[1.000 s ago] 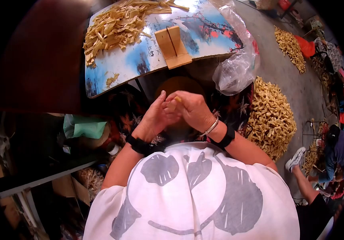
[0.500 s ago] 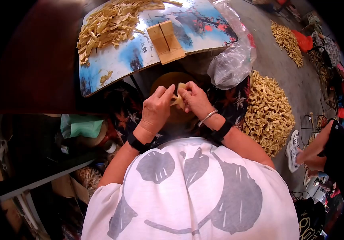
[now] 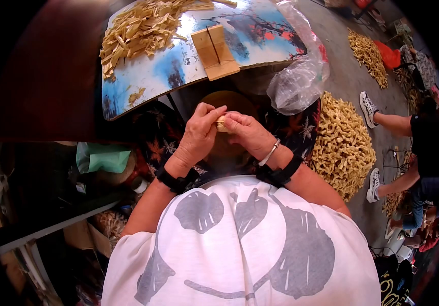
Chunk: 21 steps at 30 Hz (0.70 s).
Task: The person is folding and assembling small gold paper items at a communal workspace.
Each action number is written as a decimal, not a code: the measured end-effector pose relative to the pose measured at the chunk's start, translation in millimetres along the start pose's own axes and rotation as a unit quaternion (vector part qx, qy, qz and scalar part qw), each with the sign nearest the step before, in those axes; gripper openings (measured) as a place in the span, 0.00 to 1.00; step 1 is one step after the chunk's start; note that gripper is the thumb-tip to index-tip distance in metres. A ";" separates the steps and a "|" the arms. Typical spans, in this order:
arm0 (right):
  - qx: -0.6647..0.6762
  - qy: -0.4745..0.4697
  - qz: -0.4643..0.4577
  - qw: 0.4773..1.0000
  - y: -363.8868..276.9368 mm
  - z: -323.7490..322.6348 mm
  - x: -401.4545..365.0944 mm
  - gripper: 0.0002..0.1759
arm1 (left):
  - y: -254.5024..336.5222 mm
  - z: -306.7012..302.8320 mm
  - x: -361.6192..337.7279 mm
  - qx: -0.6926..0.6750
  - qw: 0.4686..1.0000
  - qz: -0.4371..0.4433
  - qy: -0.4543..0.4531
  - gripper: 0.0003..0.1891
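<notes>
Both hands meet above my lap, in front of the table edge. A small pale-yellow strip (image 3: 221, 124), folded or knotted, is pinched between them; its material I cannot make out. My left hand (image 3: 200, 128) has its thumb and fingers closed on the piece's left side. From the other side my right hand (image 3: 249, 131) grips it, thumb on top. The fingers hide most of the piece. Beyond them, a heap of similar flat strips (image 3: 138, 33) covers the table's far left. A wooden block stand (image 3: 214, 51) with a dark upright blade-like strip sits at the table's front edge.
The painted tabletop (image 3: 166, 71) lies ahead. Clear plastic sheeting (image 3: 296, 84) hangs off its right end. Large piles of knotted pieces (image 3: 343, 148) and farther pieces (image 3: 367, 56) lie on the floor at right. A person's legs (image 3: 398, 125) stride past there. A green bag (image 3: 104, 159) is at left.
My hands have drawn closer together, and the strip, earlier spread with ends showing, is now compact between my fingers. At right, the walking person has come further into view.
</notes>
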State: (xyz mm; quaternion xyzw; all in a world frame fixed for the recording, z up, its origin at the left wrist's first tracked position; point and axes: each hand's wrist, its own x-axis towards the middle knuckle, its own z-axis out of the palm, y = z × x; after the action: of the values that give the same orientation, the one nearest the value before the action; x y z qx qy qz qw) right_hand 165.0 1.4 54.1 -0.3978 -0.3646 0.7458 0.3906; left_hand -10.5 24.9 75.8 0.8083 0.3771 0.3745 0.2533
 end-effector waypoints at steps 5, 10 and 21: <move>0.047 0.016 -0.002 0.999 -9.8 3.0 2.0 0.17 | 1.0 4.8 -6.3 -0.034 0.984 -0.152 0.090 0.09; -0.020 0.030 -0.049 0.998 -6.6 7.5 3.8 0.15 | 9.0 8.0 -8.9 -0.298 0.912 -0.276 0.060 0.06; -0.526 0.165 -0.284 0.784 -5.4 11.8 -12.0 0.06 | -15.0 3.0 -7.8 -0.563 0.739 -0.356 0.100 0.10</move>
State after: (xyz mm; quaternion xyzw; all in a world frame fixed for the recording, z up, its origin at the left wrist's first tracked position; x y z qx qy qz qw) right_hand 160.8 -9.6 67.3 -0.5368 -0.7273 0.2165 0.3689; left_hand -17.8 27.1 60.4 0.2831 0.3805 0.4800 0.7381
